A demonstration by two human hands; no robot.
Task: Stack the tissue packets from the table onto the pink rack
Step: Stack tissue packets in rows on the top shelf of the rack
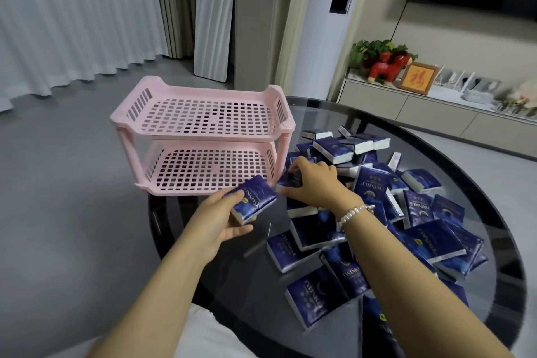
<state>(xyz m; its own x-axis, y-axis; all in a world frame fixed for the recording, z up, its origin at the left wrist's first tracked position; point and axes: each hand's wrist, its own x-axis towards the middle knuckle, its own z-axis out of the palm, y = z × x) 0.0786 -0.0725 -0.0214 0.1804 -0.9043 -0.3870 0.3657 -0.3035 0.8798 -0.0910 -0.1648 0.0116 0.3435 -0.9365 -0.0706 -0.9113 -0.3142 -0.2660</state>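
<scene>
A: Where are the tissue packets now?

B: Most of them lie in a loose heap of tissue packets (377,212) on the right part of the round glass table (494,241), some flat and some on their edge. One dark blue tissue packet (252,203) is in the left hand (216,219). The fingers go under it and the thumb lies on top, so it is held flat, just in front of the lower shelf (203,168) of the pink rack (203,131).

A: And the other hand?

B: The right hand (312,183) is over the near-left edge of the heap. Its fingers are curled down around a second packet (286,180) there. I think it holds it, but the hand hides much of the packet, so I cannot say if it is already lifted.

A: Why is the rack at that place?

B: It stands at the far-left edge of the table, just beside the heap, so each packet has only a short way to go. Both shelves show no packets, so I judge the stacking is only at its start.

A: What does the next move need?

B: Probably to lay the held packet flat on a shelf, near a corner, so that the others can be put against it and on it.
</scene>
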